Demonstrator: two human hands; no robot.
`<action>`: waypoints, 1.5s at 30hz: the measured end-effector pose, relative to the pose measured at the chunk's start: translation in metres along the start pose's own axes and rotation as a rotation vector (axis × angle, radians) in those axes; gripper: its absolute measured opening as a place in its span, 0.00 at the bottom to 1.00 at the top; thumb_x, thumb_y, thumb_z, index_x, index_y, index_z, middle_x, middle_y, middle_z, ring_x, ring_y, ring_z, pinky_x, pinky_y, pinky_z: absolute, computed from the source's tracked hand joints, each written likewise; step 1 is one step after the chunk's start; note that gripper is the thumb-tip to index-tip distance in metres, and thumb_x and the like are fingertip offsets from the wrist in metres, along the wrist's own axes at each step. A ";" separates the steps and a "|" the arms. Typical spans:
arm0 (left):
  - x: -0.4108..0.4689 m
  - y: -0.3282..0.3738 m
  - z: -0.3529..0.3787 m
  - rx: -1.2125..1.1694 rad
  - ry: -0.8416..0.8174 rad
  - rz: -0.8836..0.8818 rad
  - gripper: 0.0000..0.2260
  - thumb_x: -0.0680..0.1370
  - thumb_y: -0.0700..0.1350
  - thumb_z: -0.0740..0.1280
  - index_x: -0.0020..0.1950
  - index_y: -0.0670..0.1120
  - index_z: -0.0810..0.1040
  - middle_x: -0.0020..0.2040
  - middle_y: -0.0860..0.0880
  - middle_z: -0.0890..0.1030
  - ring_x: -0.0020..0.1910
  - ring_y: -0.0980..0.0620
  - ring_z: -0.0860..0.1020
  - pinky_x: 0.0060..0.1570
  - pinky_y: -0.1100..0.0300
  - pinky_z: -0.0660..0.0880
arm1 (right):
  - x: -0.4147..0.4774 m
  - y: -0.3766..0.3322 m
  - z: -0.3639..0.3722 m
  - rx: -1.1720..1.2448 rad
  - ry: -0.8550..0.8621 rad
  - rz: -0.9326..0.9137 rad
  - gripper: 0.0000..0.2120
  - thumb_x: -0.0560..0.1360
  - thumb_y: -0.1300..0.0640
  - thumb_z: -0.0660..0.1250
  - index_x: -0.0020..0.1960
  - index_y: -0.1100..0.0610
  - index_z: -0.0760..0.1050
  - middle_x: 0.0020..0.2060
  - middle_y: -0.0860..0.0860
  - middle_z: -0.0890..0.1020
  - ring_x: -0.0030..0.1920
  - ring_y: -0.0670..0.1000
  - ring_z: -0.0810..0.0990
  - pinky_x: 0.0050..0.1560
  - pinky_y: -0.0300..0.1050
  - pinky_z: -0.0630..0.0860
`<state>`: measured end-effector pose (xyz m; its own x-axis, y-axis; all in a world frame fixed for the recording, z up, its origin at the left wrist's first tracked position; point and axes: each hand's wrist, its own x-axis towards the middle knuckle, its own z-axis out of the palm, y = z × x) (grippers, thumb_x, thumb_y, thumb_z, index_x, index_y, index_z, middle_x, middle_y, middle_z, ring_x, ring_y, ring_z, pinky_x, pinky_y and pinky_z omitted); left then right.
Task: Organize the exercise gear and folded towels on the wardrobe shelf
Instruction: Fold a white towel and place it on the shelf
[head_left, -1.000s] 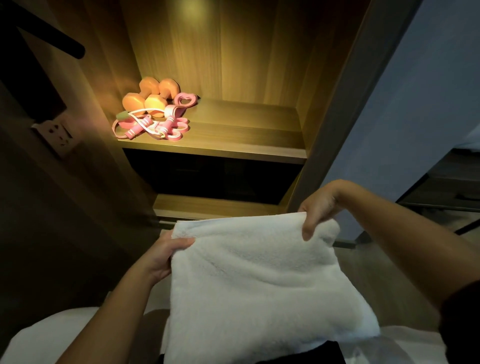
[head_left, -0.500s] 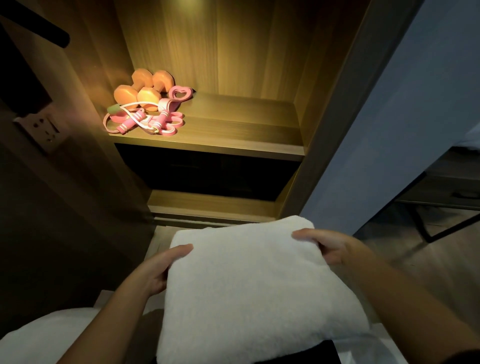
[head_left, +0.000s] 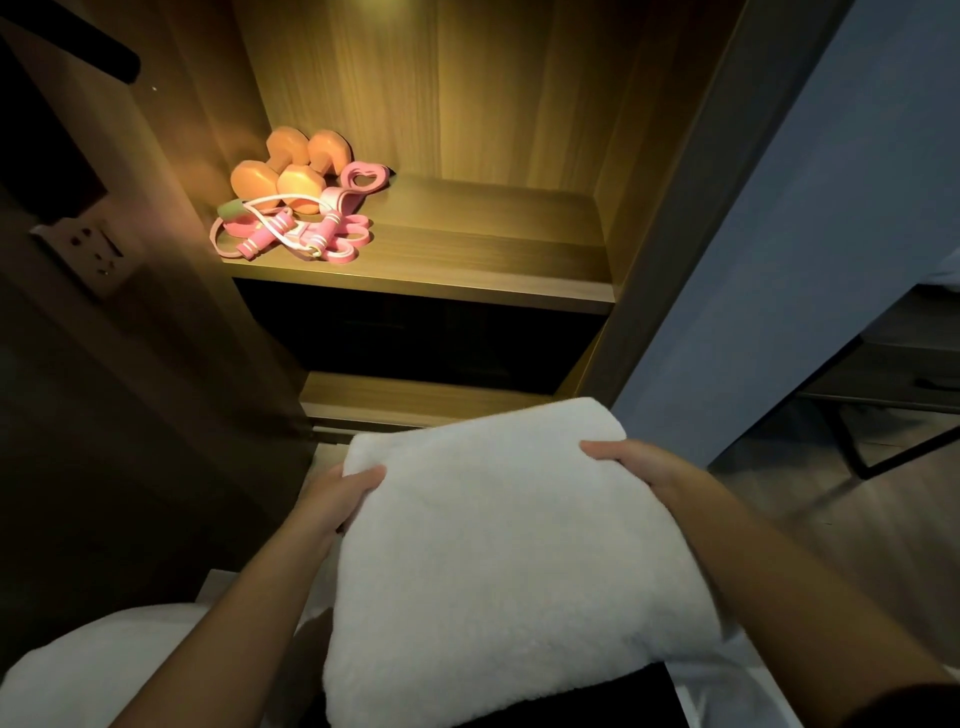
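A folded white towel (head_left: 509, 561) is held in front of the open wardrobe, low in the view and well short of the lit shelf (head_left: 467, 260). It is gripped at its two far corners. The left hand (head_left: 332, 499) is closed on the left edge, with the thumb laid across the top face and the other fingers tucked out of sight beneath the fold. The right hand (head_left: 639, 465) is closed on the right edge in much the same way — the thumb is on top and the rest is hidden under the cloth. The bulk of the towel lies between the two hands and reaches back towards the person, so both grips sit at the end farthest from the body. A dark patch is seen under the near edge; what it is cannot be told.

On the shelf, two orange dumbbells (head_left: 291, 174) are set side by side in the left rear corner. A tangle of pink ropes and bands (head_left: 291, 234) is heaped just in front, touching them, and a pink heart-shaped loop (head_left: 363, 179) lies just to their right.

A lower board (head_left: 415, 397) is visible just beyond the towel's far edge. A wall socket (head_left: 93, 249) is mounted on the dark panel at the left, white bedding (head_left: 104, 660) is seen under the left forearm, and a blue-grey wall (head_left: 805, 234) stands at the right.
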<state>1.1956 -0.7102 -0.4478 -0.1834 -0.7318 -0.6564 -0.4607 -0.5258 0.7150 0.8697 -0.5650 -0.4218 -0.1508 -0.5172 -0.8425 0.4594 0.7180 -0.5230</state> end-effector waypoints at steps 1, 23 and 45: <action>0.001 -0.001 0.003 0.007 -0.010 -0.078 0.17 0.78 0.50 0.68 0.63 0.43 0.73 0.53 0.43 0.79 0.52 0.42 0.78 0.49 0.48 0.75 | 0.002 0.004 0.003 -0.102 0.087 0.018 0.31 0.71 0.53 0.75 0.70 0.59 0.70 0.56 0.60 0.83 0.55 0.64 0.82 0.59 0.64 0.75; -0.039 -0.024 -0.036 0.404 -0.443 -0.148 0.23 0.67 0.60 0.73 0.57 0.53 0.76 0.55 0.49 0.81 0.54 0.48 0.79 0.43 0.56 0.77 | -0.041 0.073 -0.033 -0.744 -0.298 0.180 0.40 0.60 0.41 0.81 0.66 0.54 0.71 0.60 0.54 0.81 0.63 0.57 0.79 0.58 0.50 0.79; -0.029 0.004 -0.020 -0.020 0.089 0.581 0.08 0.78 0.51 0.66 0.56 0.61 0.77 0.49 0.56 0.83 0.47 0.56 0.82 0.37 0.63 0.75 | -0.060 0.047 0.010 -0.309 0.284 -0.778 0.07 0.77 0.54 0.69 0.55 0.46 0.79 0.50 0.48 0.84 0.46 0.44 0.82 0.45 0.42 0.76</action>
<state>1.2169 -0.6998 -0.4214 -0.3272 -0.9355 -0.1333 -0.2897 -0.0349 0.9565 0.9091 -0.5053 -0.3948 -0.5529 -0.8057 -0.2123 -0.1145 0.3259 -0.9385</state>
